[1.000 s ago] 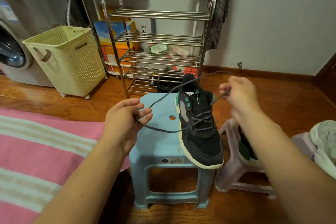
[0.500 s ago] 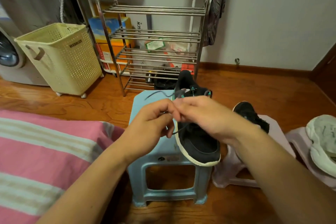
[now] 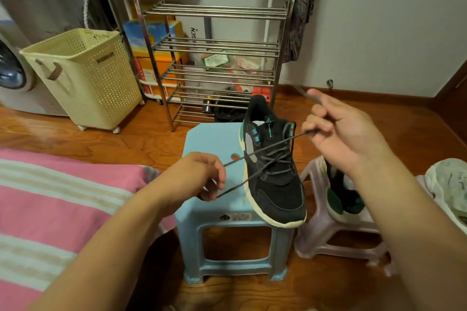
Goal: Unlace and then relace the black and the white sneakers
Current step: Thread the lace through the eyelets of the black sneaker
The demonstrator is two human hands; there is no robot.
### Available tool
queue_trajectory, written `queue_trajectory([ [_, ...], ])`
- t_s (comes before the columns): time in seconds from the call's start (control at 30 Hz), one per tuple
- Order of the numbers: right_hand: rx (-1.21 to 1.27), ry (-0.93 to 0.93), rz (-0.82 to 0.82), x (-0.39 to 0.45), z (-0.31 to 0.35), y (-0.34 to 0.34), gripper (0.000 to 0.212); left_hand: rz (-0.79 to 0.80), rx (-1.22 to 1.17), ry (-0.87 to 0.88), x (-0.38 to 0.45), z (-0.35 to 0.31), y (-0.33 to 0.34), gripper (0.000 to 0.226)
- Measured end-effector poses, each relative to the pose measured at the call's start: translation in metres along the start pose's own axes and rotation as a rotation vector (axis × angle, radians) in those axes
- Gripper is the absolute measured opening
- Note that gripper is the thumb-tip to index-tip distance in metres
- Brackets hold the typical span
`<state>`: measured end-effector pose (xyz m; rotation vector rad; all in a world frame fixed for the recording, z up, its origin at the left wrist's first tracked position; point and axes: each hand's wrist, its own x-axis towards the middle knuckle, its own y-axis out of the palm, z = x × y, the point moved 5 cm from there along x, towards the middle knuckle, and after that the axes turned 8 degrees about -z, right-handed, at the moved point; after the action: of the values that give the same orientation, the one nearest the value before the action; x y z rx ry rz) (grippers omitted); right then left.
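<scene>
Hands parted: left hand (image 3: pixel 199 177) and right hand (image 3: pixel 338 131) each pinch lace (image 3: pixel 275 145); its ends hidden.

From being bunched together over the shoe (image 3: pixel 274 166) half a second ago, the left hand (image 3: pixel 199 179) and right hand (image 3: pixel 338 131) now sit drawn apart, each pinching an end of the lace (image 3: pixel 275 146), which stretches apparently taut between them.
</scene>
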<state>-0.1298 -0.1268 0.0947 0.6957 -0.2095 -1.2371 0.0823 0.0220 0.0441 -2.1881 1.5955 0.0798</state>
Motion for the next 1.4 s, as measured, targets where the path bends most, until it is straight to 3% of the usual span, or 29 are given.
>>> queue_trajectory([
  [0.1, -0.019, -0.129, -0.202, 0.011, 0.010, -0.025, 0.027, -0.196, -0.079, -0.119, 0.013, 0.014, -0.018, 0.028],
  [0.23, -0.103, -0.174, -0.182, 0.009, 0.008, -0.021, 0.026, -0.226, 0.110, -0.196, 0.021, 0.026, -0.023, 0.030],
  [0.3, -0.285, -0.149, -0.065, -0.002, -0.002, -0.006, 0.023, -0.277, 0.458, -0.097, 0.024, 0.025, -0.024, 0.030],
  [0.37, -0.490, -0.147, 0.042, -0.015, -0.018, 0.012, 0.017, -0.449, 0.721, 0.141, 0.020, 0.005, -0.023, 0.023],
  [0.4, -0.569, -0.156, 0.071, -0.020, -0.027, 0.021, 0.012, -0.504, 0.637, 0.256, 0.014, -0.009, -0.019, 0.022],
  [0.43, -0.642, -0.178, 0.092, -0.025, -0.036, 0.029, 0.007, -0.485, 0.400, 0.296, 0.007, -0.018, -0.012, 0.022],
  [0.53, -0.866, -0.348, 0.101, -0.032, -0.062, 0.044, 0.009, -0.192, -0.284, 0.158, -0.011, -0.031, 0.025, 0.029],
  [0.67, -1.045, -0.567, 0.035, -0.035, -0.075, 0.047, 0.010, -0.172, -0.557, -0.004, -0.010, -0.022, 0.040, 0.023],
  [0.73, -1.058, -0.575, 0.060, -0.036, -0.077, 0.047, 0.011, -0.140, -0.700, -0.091, -0.005, -0.018, 0.040, 0.022],
  [0.83, -1.121, -0.513, 0.172, -0.037, -0.079, 0.049, 0.018, -0.165, -0.733, -0.105, 0.004, -0.013, 0.037, 0.017],
  [0.9, -1.184, -0.420, 0.220, -0.031, -0.071, 0.045, 0.018, -0.287, -0.636, -0.047, 0.009, -0.011, 0.031, 0.015],
  [1.0, -1.265, -0.455, -0.009, -0.010, -0.021, 0.016, 0.016, -0.454, -0.372, 0.167, 0.015, -0.018, 0.023, 0.016],
  [1.07, -1.376, -0.445, -0.091, -0.001, 0.003, -0.005, 0.017, -0.420, -0.172, 0.348, 0.015, -0.027, 0.031, 0.013],
  [1.17, -1.415, -0.237, -0.041, 0.006, -0.006, -0.025, 0.012, -0.379, 0.300, 0.534, 0.016, -0.039, 0.054, 0.026],
  [1.27, -1.300, -0.186, -0.040, 0.008, -0.019, -0.025, 0.008, -0.408, 0.430, 0.509, 0.026, -0.044, 0.065, 0.022],
  [1.33, -1.267, -0.252, -0.039, 0.010, -0.020, -0.023, 0.012, -0.405, 0.444, 0.496, 0.031, -0.046, 0.070, 0.017],
  [1.4, -1.383, -0.368, 0.004, 0.010, -0.019, -0.020, 0.020, -0.375, 0.511, 0.545, 0.033, -0.050, 0.078, 0.015],
])
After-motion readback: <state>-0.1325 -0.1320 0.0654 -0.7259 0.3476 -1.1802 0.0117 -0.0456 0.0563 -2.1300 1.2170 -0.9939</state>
